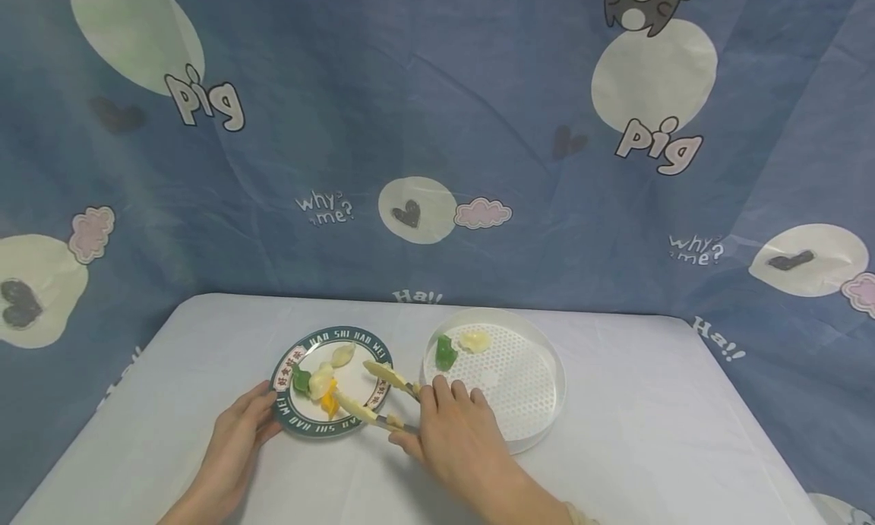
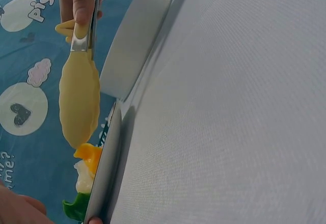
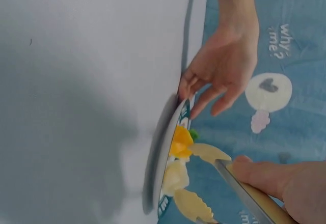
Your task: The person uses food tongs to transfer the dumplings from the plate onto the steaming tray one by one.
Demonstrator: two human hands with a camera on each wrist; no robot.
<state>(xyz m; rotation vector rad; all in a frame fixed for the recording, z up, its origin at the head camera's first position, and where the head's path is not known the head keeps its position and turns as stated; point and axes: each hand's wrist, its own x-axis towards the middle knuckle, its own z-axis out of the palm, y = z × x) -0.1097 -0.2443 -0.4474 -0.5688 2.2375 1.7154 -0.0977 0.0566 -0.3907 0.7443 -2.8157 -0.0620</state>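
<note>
R hand (image 1: 456, 426) grip round tongs (image 1: 374, 397), tips apart

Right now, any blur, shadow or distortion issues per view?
Head view: even light, wide-angle bend at the edges, slightly soft; plate, tongs and steamer tray readable. Left wrist view: tongs close, soft. Right wrist view: broad grey shadow on the tablecloth; right hand blurred at the edge, left hand clearer.

The blue cloth backdrop (image 1: 437, 130) carries "pig" in white letters twice, beside pale circles, "why? me?" in small white script twice, and "Ha!!" near the table edge. The plate (image 1: 333, 431) rim reads "HAO SHI HAO WEI" in white capitals, with Chinese characters too small to read.
</note>
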